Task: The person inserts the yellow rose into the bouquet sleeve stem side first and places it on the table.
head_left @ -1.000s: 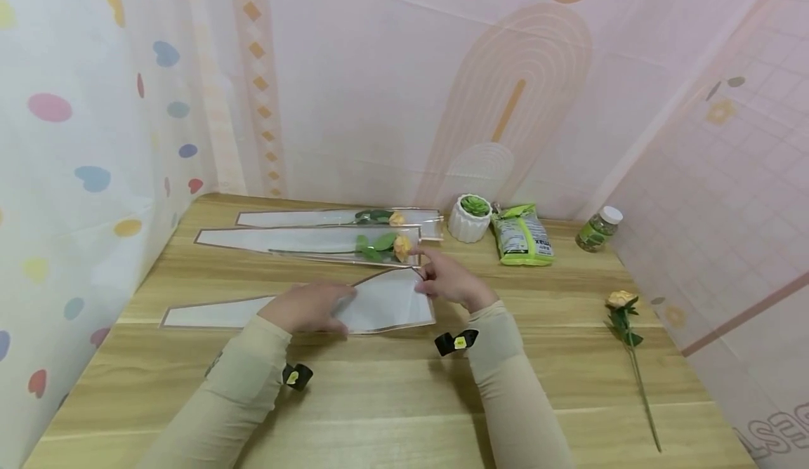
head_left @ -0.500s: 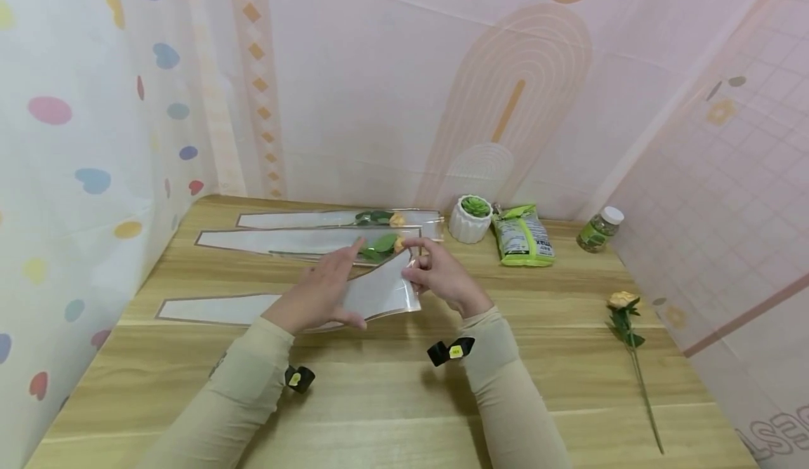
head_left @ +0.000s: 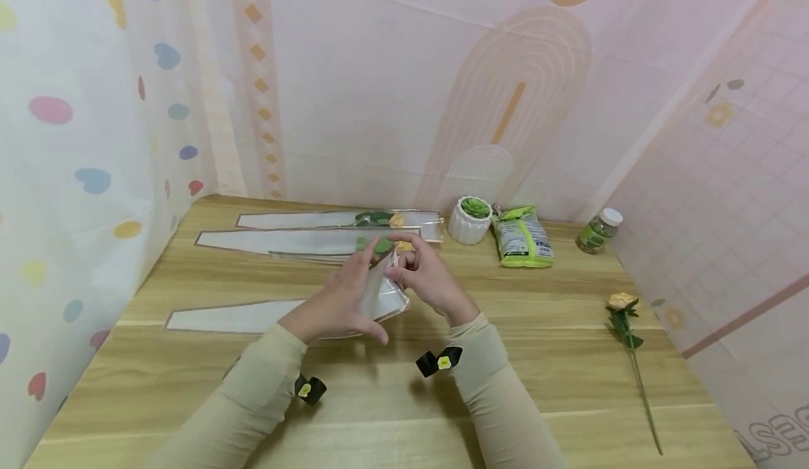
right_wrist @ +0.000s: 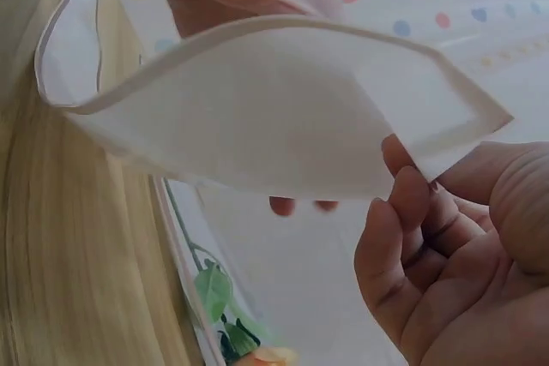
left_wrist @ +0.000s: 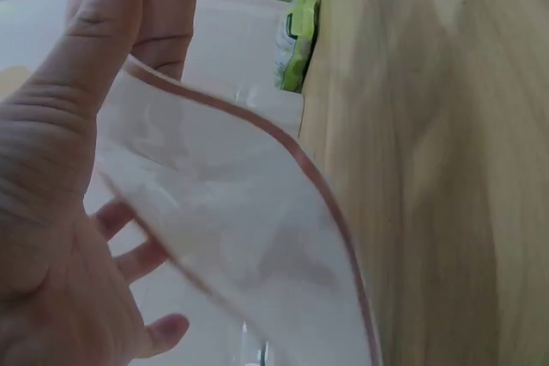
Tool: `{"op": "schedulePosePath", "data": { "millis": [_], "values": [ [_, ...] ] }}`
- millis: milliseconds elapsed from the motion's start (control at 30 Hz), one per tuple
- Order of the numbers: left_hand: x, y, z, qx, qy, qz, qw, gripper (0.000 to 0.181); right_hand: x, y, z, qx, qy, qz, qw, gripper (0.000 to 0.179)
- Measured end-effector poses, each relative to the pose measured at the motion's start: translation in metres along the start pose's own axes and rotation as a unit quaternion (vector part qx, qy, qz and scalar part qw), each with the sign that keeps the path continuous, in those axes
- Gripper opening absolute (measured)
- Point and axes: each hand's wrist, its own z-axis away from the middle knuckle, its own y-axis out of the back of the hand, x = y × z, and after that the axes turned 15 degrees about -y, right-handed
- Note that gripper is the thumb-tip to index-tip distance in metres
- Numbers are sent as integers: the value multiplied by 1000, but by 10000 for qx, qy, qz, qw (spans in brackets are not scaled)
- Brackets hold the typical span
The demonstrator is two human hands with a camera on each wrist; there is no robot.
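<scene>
A tapered white flower sleeve with a brown border (head_left: pixel 240 316) lies with its narrow end on the table and its wide end raised and bent. My right hand (head_left: pixel 430 276) pinches a corner of the wide end between thumb and fingers, clearly seen in the right wrist view. My left hand (head_left: pixel 344 297) is spread around the sleeve's middle, its thumb stretched out and its fingers extended. In the left wrist view, the bent sleeve (left_wrist: pixel 249 186) curves beside the left hand's splayed fingers. Just behind, a second sleeve (head_left: pixel 278 241) holds a yellow-orange rose, partly hidden by my hands.
Another sleeve (head_left: pixel 284 220) with a rose lies along the wall. Right of it stand a white pot with a succulent (head_left: pixel 470 222), a green and grey packet (head_left: pixel 522 237) and a white-capped jar (head_left: pixel 599 230). A loose yellow rose (head_left: pixel 622 302) lies at the table's right.
The sleeve's wide end has been lifted, drawn leftward and bent upright. My right hand has moved left with its corner, and my left hand has risen and turned beside it.
</scene>
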Motion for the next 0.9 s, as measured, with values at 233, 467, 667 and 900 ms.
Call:
{"op": "schedulePosePath", "data": {
  "millis": [233, 467, 667, 900],
  "values": [
    [-5, -1, -1, 228, 273, -562, 9978, 127, 1, -1, -2, 163, 387, 10, 9991, 59],
    [-7, 2, 2, 86, 341, -549, 9979, 78, 6, 1, -2, 189, 676, 34, 9975, 76],
    [-7, 7, 3, 208, 265, 152, 9993, 73, 10, 0, -4, 126, 530, -385, 9978, 66],
    [-5, 13, 4, 333, 442, 294, 9980, 87, 11, 3, -5, -69, 222, -1206, 9924, 49]
  ]
}}
